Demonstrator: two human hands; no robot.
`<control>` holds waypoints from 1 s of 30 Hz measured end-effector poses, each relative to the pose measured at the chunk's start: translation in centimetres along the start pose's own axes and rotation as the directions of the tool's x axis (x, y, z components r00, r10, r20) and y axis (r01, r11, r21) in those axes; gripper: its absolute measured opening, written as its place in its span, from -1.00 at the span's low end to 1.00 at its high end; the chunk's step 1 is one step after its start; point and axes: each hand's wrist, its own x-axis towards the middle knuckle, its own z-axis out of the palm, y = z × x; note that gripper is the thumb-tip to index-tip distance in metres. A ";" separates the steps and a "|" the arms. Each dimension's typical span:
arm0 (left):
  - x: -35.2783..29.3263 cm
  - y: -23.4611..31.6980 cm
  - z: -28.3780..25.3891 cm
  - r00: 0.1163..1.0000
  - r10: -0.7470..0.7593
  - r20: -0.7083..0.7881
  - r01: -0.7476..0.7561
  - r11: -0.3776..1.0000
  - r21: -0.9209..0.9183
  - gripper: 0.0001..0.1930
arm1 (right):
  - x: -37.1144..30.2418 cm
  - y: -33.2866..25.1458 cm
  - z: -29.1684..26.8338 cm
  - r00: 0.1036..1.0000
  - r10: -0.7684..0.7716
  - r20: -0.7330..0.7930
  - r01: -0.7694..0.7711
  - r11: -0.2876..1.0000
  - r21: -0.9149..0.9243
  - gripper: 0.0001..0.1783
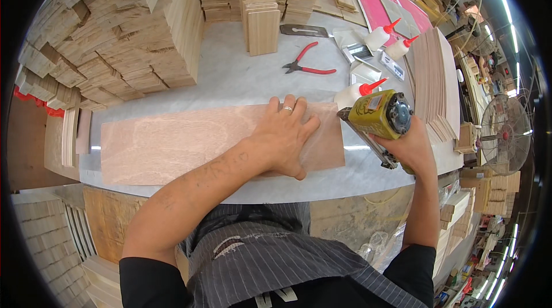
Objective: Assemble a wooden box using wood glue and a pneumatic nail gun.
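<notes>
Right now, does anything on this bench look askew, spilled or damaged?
Nothing stands out. The plywood sheet lies flat on the white bench under the left hand; the right hand holds a yellow nail gun at its right end. The red pliers and glue bottles lie loose, with no visible spill.

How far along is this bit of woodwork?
Done: a thin plywood sheet lies flat on the white table. In hand: the left hand presses it down while the right hand holds a yellow nail gun at its right end. Left: no fasteners show yet.
</notes>
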 end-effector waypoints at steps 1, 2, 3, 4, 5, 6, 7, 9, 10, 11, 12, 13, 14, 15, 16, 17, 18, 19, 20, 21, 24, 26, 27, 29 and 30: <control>0.0 0.0 0.0 1.000 0.004 0.002 -0.004 1.000 0.002 0.08 | 0.1 0.2 0.0 1.000 0.000 0.000 0.000 1.000 0.001 -0.49; -0.1 0.1 0.0 1.000 0.004 0.003 -0.004 1.000 0.002 0.08 | 0.2 0.6 0.1 1.000 0.019 0.020 -0.019 1.000 -0.021 -0.49; -0.1 0.1 0.0 1.000 -0.002 -0.009 0.002 1.000 0.004 0.08 | 0.3 0.8 0.1 0.998 0.040 0.038 -0.039 0.998 -0.045 -0.48; -0.2 0.2 -0.1 1.000 -0.008 -0.022 0.008 1.000 0.007 0.08 | 0.4 0.8 0.0 0.998 0.043 0.036 -0.041 0.998 -0.046 -0.48; -0.2 0.3 0.0 1.000 -0.004 -0.023 0.004 1.000 0.008 0.08 | 0.5 0.7 0.0 0.998 0.050 0.047 -0.048 0.998 -0.052 -0.48; -0.1 0.2 0.1 1.000 -0.005 -0.022 0.005 1.000 0.009 0.08 | 0.6 0.7 -0.1 0.997 0.058 0.058 -0.054 0.997 -0.056 -0.47; -0.1 0.2 0.2 1.000 -0.005 -0.020 0.006 1.000 0.011 0.08 | 0.7 0.7 -0.1 0.997 0.061 0.055 -0.058 0.997 -0.057 -0.47; -0.1 0.2 0.2 1.000 -0.005 -0.010 0.005 1.000 0.010 0.07 | 0.8 0.7 -0.2 0.990 0.093 0.107 -0.083 0.992 -0.099 -0.47; -0.1 0.2 0.1 1.000 -0.008 0.000 0.008 1.000 0.007 0.07 | 0.3 0.6 -0.4 0.990 0.096 0.104 -0.085 0.991 -0.101 -0.47; 0.0 0.1 0.0 1.000 -0.003 -0.001 0.003 1.000 0.005 0.07 | -0.6 0.3 -0.7 0.990 0.104 0.100 -0.099 0.994 -0.049 -0.48; 0.0 0.3 -0.1 1.000 -0.008 0.012 0.008 1.000 -0.010 0.07 | -1.4 0.3 -0.8 0.989 0.109 0.102 -0.111 0.994 0.006 -0.48; 0.0 0.3 -0.1 1.000 -0.011 0.026 0.012 1.000 -0.026 0.06 | -2.0 0.5 -0.9 0.988 0.112 0.109 -0.113 0.994 0.005 -0.48; 0.1 0.2 -0.1 0.999 -0.012 0.031 0.013 0.999 -0.033 0.06 | -2.5 0.7 -0.9 0.988 0.110 0.112 -0.110 0.994 -0.010 -0.49; 0.1 0.1 -0.1 1.000 -0.014 0.018 0.015 0.999 -0.034 0.05 | -3.2 0.8 -1.1 0.986 0.119 0.113 -0.117 0.993 -0.026 -0.50; 0.1 0.1 -0.1 1.000 -0.016 0.006 0.017 0.999 -0.037 0.05 | -3.8 0.5 -1.2 0.984 0.133 0.119 -0.130 0.991 -0.028 -0.50; 0.1 0.2 -0.1 1.000 -0.009 0.014 0.009 0.999 -0.045 0.05 | -4.3 0.0 -1.5 0.977 0.165 0.133 -0.164 0.986 -0.014 -0.50; 0.2 0.2 -0.5 0.999 -0.017 0.028 0.018 0.999 -0.045 0.05 | -4.6 -0.2 -1.7 0.971 0.194 0.143 -0.196 0.981 0.000 -0.50; 0.2 0.2 -0.6 0.999 -0.026 0.041 0.028 0.999 -0.045 0.05 | -4.9 -0.1 -1.7 0.969 0.203 0.143 -0.205 0.979 -0.003 -0.50; 0.1 0.2 -0.1 0.999 -0.019 0.043 0.022 0.999 -0.049 0.05 | -5.2 0.1 -1.7 0.966 0.202 0.159 -0.205 0.979 -0.001 -0.50; 0.1 0.1 0.4 0.999 -0.011 -0.034 0.010 1.000 -0.029 0.00 | -5.3 0.3 -1.7 0.965 0.197 0.173 -0.200 0.980 0.001 -0.50; 0.1 0.0 1.1 0.994 0.000 -0.113 -0.001 1.000 -0.007 -0.06 | -5.5 0.3 -1.4 0.970 0.172 0.169 -0.181 0.983 0.036 -0.50; 0.1 0.0 1.1 0.993 0.001 -0.116 -0.002 1.000 -0.005 -0.07 | -5.6 0.4 -1.2 0.974 0.157 0.166 -0.164 0.986 0.032 -0.50; 0.0 0.0 1.1 0.993 0.003 -0.120 -0.004 1.000 -0.005 -0.07 | -5.6 0.4 -1.2 0.976 0.141 0.164 -0.148 0.989 0.031 -0.51; -0.1 0.0 1.1 0.992 0.004 -0.126 -0.004 1.000 -0.006 -0.07 | -5.5 0.1 -1.0 0.977 0.139 0.163 -0.141 0.990 0.000 -0.51; -0.1 0.0 1.1 0.992 0.004 -0.123 -0.006 1.000 -0.012 -0.07 | -5.5 -0.2 -1.0 0.977 0.140 0.160 -0.136 0.990 -0.031 -0.51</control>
